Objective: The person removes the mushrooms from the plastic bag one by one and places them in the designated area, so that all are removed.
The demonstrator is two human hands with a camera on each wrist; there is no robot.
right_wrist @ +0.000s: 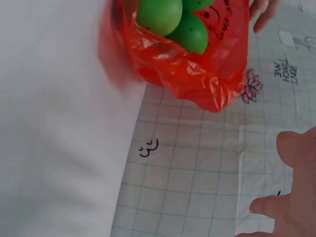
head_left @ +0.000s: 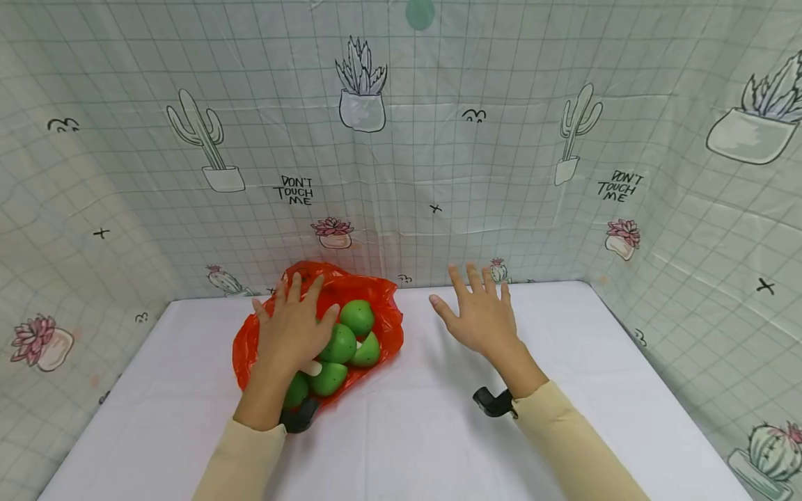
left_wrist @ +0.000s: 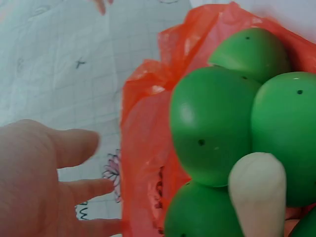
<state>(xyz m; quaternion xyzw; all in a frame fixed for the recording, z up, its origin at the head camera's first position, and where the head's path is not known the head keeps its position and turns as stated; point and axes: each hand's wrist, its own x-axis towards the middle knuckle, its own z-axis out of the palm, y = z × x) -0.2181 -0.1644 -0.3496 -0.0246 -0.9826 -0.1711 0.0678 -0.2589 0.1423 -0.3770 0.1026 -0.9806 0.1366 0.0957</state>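
Observation:
A red plastic bag (head_left: 390, 320) lies spread open on the left half of the table. Inside it are several green rounded pieces (head_left: 357, 318) with small dark dots, some dome-shaped; their exact kind is unclear. Among them a pale, round-ended stick (left_wrist: 259, 190) sticks up, close to the camera in the left wrist view. My left hand (head_left: 291, 337) is held over the bag's left part with fingers spread, hiding some of what lies beneath. To the right of the bag, my right hand (head_left: 485, 316) hovers with fingers spread and holds nothing.
A white-covered table (head_left: 413, 431) spans the front. Behind it and at both sides hangs a grid-patterned cloth (head_left: 407, 153) printed with potted plants. Black straps (head_left: 495, 403) show at both wrists beside beige sleeves (head_left: 576, 445).

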